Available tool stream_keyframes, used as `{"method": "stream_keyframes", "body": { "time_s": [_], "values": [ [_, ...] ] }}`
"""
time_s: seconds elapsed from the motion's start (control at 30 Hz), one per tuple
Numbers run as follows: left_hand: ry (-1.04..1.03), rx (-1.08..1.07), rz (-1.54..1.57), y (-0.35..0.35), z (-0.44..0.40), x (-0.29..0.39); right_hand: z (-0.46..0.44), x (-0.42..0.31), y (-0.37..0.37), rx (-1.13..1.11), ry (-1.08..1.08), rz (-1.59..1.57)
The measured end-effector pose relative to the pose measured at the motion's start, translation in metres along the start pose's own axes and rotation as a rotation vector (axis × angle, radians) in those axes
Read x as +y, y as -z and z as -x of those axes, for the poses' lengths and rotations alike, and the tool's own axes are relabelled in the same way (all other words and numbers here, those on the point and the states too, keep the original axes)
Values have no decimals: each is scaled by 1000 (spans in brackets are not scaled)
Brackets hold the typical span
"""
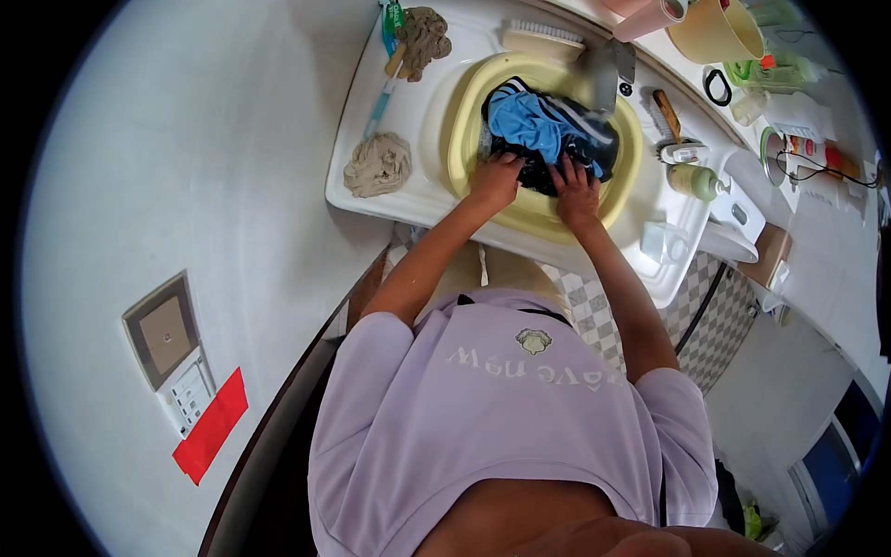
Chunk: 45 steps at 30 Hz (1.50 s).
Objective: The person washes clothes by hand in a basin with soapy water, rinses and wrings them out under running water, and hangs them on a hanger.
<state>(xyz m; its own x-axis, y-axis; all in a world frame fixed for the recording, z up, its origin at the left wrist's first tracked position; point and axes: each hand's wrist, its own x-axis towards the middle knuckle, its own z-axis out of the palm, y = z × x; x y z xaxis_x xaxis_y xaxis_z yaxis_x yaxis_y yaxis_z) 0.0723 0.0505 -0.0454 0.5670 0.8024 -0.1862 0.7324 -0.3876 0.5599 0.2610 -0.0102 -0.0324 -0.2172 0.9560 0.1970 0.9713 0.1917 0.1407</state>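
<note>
A yellow basin [456,148] sits in the white sink [432,206] with wet clothes in it. The clothes are a bright blue cloth [529,121] and a black garment [594,144] with white stripes. My left hand [497,180] is at the near left part of the black fabric, fingers curled onto it. To its right my right hand [576,197] presses on the dark cloth, its fingers spread and partly sunk in the folds. The faucet [601,79] reaches over the basin's far rim.
Beige crumpled cloths [378,165] and a brush with a blue handle [380,107] lie on the left ledge. A scrubbing brush [543,40] rests behind the basin. At right are a soap bottle [696,182], a wooden-handled brush [665,113] and a clear cup [662,242].
</note>
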Motion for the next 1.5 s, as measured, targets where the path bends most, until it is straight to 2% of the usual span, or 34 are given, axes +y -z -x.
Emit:
{"method": "stream_keyframes", "body": {
  "time_s": [0.03,0.07,0.13,0.23,0.27,0.37,0.4,0.53,0.57,0.63,0.67,0.77,0.8,0.87,0.97,1.0,1.1,1.2,1.23,1.27,1.37,1.4,1.43,1.5],
  "values": [
    [-6,35,-75,-7,-1,2,1,3,-7,-99,-3,-46],
    [28,-19,-140,-13,-1,4,-3,12,-18,-198,-7,-89],
    [23,-9,-109,-15,1,9,-9,22,-26,-378,-48,-221],
    [-21,0,-111,-8,-1,9,-18,30,-18,-326,-244,-631],
    [-38,4,-117,-4,-2,9,-18,31,-13,-210,-276,-729],
    [-143,252,244,8,-4,6,-19,39,18,-337,-527,-979],
    [-229,319,307,23,-6,14,-14,44,1,-183,-545,-1191],
    [-191,268,564,91,-8,38,-59,44,114,-208,-764,-1475],
    [-139,311,591,98,-10,39,-70,40,129,-63,-748,-1545],
    [61,274,447,106,-15,36,-85,26,146,235,-706,-1671],
    [-12,458,368,91,-19,26,-70,44,110,133,-627,-1469],
    [-28,613,80,75,-6,26,-36,42,71,-204,-412,-803],
    [-27,589,-32,76,4,33,-22,40,60,-342,-319,-575],
    [-120,324,32,44,10,20,4,35,40,-601,-126,-112],
    [-146,38,165,14,21,19,29,42,10,-217,-107,-63],
    [-140,-36,214,11,24,26,27,42,9,-236,-120,-107],
    [-210,167,185,3,28,44,23,36,10,-176,-125,-339],
    [-239,348,483,1,20,50,-6,-2,70,29,44,-659],
    [-248,402,587,0,20,53,-9,-14,86,0,5,-727],
    [-195,417,509,-1,23,48,-10,-17,95,6,-43,-816],
    [35,241,874,-14,25,16,-5,-9,95,90,-254,-942],
    [111,288,782,-12,23,10,-1,1,90,127,-333,-956],
    [96,353,749,-2,21,15,6,8,79,163,-424,-1052],
    [66,481,682,20,12,31,16,26,76,-76,-246,-988]
  ]
}}
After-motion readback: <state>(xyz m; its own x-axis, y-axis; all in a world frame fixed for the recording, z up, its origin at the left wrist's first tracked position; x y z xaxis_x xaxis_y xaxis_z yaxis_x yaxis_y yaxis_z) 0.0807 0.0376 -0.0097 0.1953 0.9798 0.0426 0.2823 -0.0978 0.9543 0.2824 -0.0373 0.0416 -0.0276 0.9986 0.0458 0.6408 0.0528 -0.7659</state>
